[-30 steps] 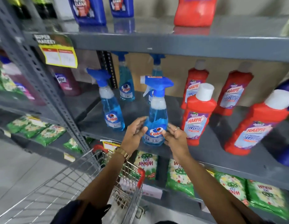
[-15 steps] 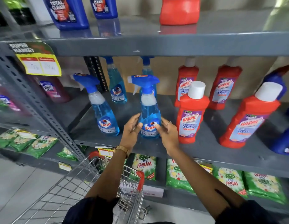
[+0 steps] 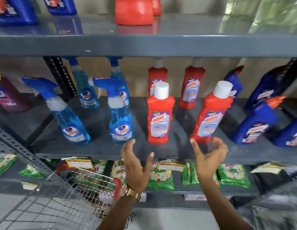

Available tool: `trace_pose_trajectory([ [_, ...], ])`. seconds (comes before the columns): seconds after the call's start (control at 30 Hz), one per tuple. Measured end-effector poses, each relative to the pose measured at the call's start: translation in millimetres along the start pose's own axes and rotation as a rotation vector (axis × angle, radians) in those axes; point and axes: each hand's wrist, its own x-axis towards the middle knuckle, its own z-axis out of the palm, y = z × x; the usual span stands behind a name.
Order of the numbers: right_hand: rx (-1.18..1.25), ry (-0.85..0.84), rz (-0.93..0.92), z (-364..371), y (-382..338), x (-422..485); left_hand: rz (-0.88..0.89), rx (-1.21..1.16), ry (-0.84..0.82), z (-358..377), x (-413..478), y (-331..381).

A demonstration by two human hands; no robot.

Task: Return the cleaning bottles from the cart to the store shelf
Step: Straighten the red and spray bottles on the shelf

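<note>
A blue Colin spray bottle point(image 3: 119, 120) stands upright on the grey middle shelf point(image 3: 101, 150), near its front edge. My left hand point(image 3: 136, 165) hovers open just below and right of it, touching nothing. My right hand point(image 3: 209, 158) is open too, in front of the shelf edge below a red Harpic bottle point(image 3: 210, 118). Another red Harpic bottle point(image 3: 159, 117) stands between the two hands' fingertips, further back. The wire cart point(image 3: 66, 201) with red corner caps is at the lower left; what it holds is not visible.
More Colin sprays point(image 3: 68, 118) and red Harpic bottles fill the middle shelf, with dark blue bottles point(image 3: 255, 123) at the right. Green detergent packets point(image 3: 161, 176) lie on the shelf below. Blue and red jugs point(image 3: 134, 10) stand on the top shelf.
Both hands have let go of the Colin spray bottle, which now stands on the shelf. The hands have drawn back and to the right, and the view has shifted right.
</note>
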Motion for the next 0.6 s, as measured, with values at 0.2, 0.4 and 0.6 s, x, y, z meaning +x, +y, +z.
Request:
trace_pose_trajectory([
  [0.2,-0.1,-0.204,0.016,9.8,15.1,58.8,-0.266,-0.226,-0.177,54.9,28.3,16.9],
  [0.4,-0.176,-0.125,0.042,12.9,23.5,56.9,-0.332,-0.09,-0.144,81.1,43.8,14.8],
  [0.6,-0.16,-0.122,-0.012,11.6,26.4,58.5,-0.324,-0.112,-0.207,84.2,45.8,11.5],
])
